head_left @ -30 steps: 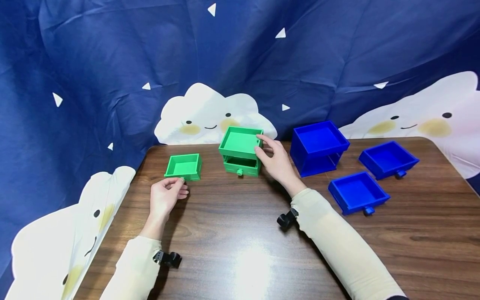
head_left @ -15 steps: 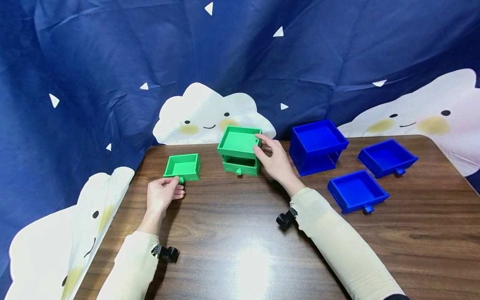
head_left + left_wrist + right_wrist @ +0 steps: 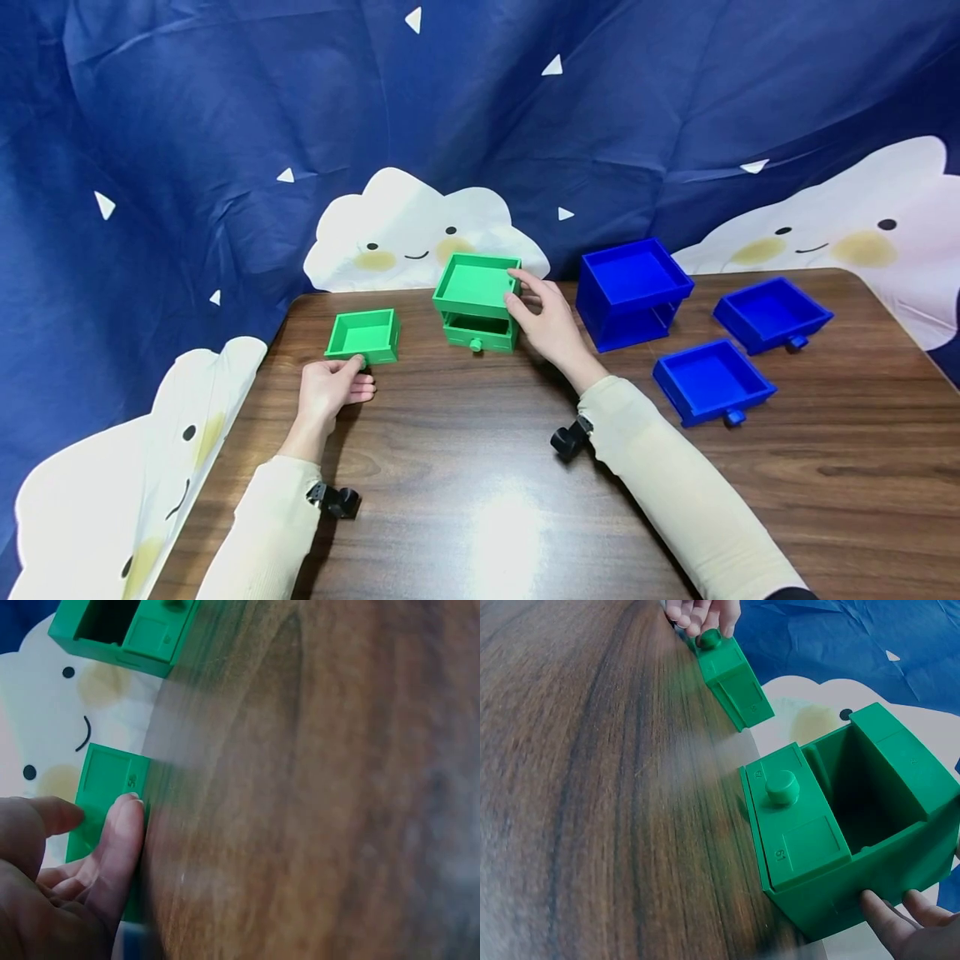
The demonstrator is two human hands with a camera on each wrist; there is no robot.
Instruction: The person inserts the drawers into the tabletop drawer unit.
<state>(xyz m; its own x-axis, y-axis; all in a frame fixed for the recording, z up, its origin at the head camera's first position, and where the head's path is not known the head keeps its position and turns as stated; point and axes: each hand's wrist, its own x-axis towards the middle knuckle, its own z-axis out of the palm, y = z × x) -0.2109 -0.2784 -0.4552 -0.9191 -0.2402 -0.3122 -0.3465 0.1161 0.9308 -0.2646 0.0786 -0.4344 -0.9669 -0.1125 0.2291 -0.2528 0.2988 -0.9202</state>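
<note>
A small green drawer (image 3: 362, 335) sits on the table at the left. My left hand (image 3: 326, 390) is at its front, thumb and fingers pinching the round knob (image 3: 709, 639). To its right stands a green cabinet (image 3: 480, 287). Its lower drawer (image 3: 795, 817) is in place, and the upper slot is a dark opening. My right hand (image 3: 551, 325) rests against the cabinet's right side and top rim, and in the right wrist view its fingertips (image 3: 885, 915) touch the side wall. The left wrist view shows the left thumb and a finger close to the drawer front.
A blue cabinet (image 3: 637, 283) with an open front stands right of the green one. Two blue drawers, one farther back (image 3: 772, 317) and one nearer (image 3: 712, 383), lie to its right. The wooden table (image 3: 465, 467) ends at a cloud-printed cloth (image 3: 420, 100).
The left thumb and fingers shift slightly at the green drawer's knob, which shows more half a second ago. Drawer, cabinet and right hand stay in place; the view drifts a little.
</note>
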